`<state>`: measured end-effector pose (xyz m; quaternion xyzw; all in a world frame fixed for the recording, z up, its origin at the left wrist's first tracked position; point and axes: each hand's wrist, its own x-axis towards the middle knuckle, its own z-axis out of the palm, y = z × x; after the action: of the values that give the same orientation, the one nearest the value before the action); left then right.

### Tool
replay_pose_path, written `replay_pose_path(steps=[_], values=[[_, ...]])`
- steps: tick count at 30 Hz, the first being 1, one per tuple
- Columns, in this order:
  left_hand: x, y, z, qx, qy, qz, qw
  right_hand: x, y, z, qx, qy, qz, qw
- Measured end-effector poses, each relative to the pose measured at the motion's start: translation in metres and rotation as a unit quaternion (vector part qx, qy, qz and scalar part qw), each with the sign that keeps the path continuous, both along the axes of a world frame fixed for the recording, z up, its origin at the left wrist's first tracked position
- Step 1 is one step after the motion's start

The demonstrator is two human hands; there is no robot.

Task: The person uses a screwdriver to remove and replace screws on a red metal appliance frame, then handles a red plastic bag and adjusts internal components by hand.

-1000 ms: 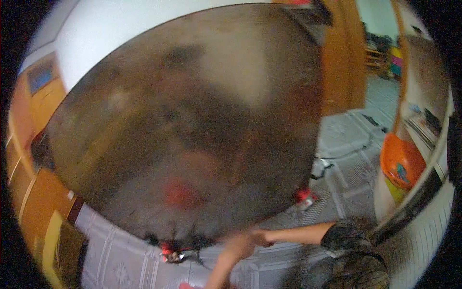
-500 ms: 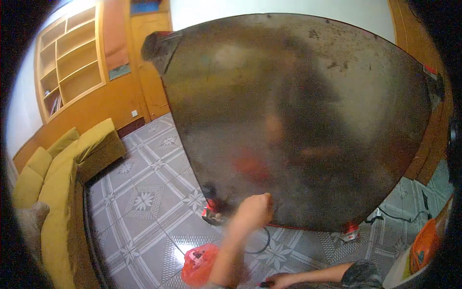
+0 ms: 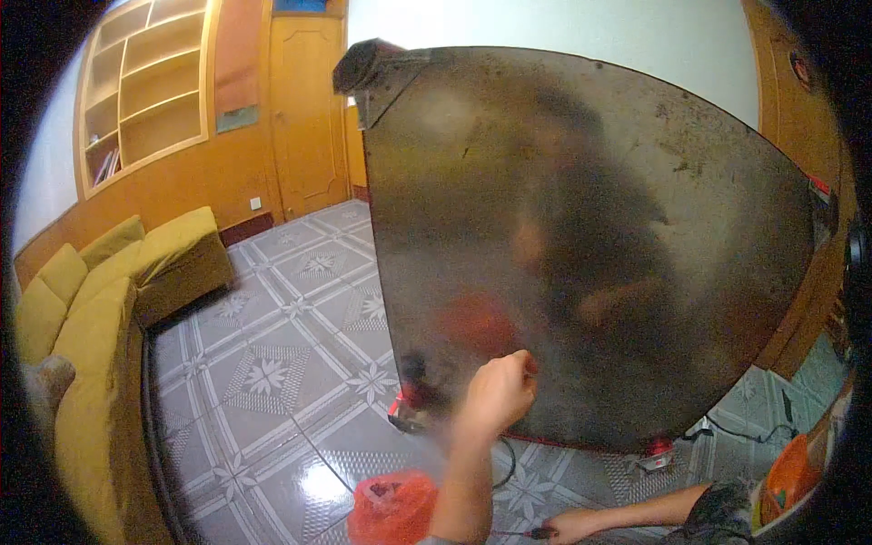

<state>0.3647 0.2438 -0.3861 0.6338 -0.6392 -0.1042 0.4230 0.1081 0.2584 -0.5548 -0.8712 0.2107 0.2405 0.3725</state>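
In front of me stands a large, dark, glossy panel (image 3: 599, 272) with blurred reflections and rough patches near its top. My left hand (image 3: 501, 392) is raised before its lower part, fingers curled together. Anything inside that hand is hidden, and I cannot tell whether it touches the panel. Low at the bottom edge, my right hand (image 3: 577, 524) closes around a thin tool with a dark handle (image 3: 541, 533), its slim end pointing left. Beside my left forearm sits a red plastic bag (image 3: 392, 510) on the floor, something dark showing at its top.
Red-and-metal corner pieces (image 3: 656, 454) sit at the panel's lower corners, and a black corner piece (image 3: 381, 68) caps its upper left. A black cable (image 3: 754, 440) crosses the patterned tile floor (image 3: 272, 372). Left are a yellow sofa (image 3: 95, 363) and shelves (image 3: 162, 82); an orange item (image 3: 786, 472) lies right.
The view has shifted, so the panel appears farther right. My left hand has moved slightly up and right, still curled. My right hand is farther right, with more of its tool showing.
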Motion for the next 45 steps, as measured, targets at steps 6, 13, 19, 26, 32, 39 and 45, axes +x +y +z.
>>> replay_pose_path(steps=[6, 13, 19, 26, 32, 39, 45], values=[[-0.002, -0.004, -0.004, 0.015, -0.012, 0.006, 1.0, 0.009, 0.014, 0.061, -0.031, 0.112, 0.053, 0.992], [-0.022, -0.011, -0.011, -0.108, 0.003, -0.02, 0.994, -0.006, 0.025, 0.061, -0.059, 0.151, 0.039, 0.986], [-0.035, -0.022, -0.017, -0.117, 0.0, -0.015, 0.993, -0.037, 0.026, 0.041, -0.134, 0.198, 0.071, 0.968], [-0.076, -0.023, -0.012, -0.03, -0.056, -0.075, 0.995, -0.073, 0.049, 0.118, -0.21, 0.282, -0.021, 0.936], [-0.08, 0.002, -0.067, -0.019, -0.138, -0.152, 0.979, -0.089, 0.021, 0.108, -0.225, 0.267, -0.114, 0.93], [0.024, 0.065, -0.203, 0.093, -0.037, -0.045, 0.994, -0.09, -0.011, -0.029, -0.128, 0.155, -0.161, 0.966], [0.064, 0.107, -0.231, 0.122, 0.005, 0.077, 0.99, -0.09, -0.006, -0.138, -0.144, 0.125, -0.177, 0.966]])
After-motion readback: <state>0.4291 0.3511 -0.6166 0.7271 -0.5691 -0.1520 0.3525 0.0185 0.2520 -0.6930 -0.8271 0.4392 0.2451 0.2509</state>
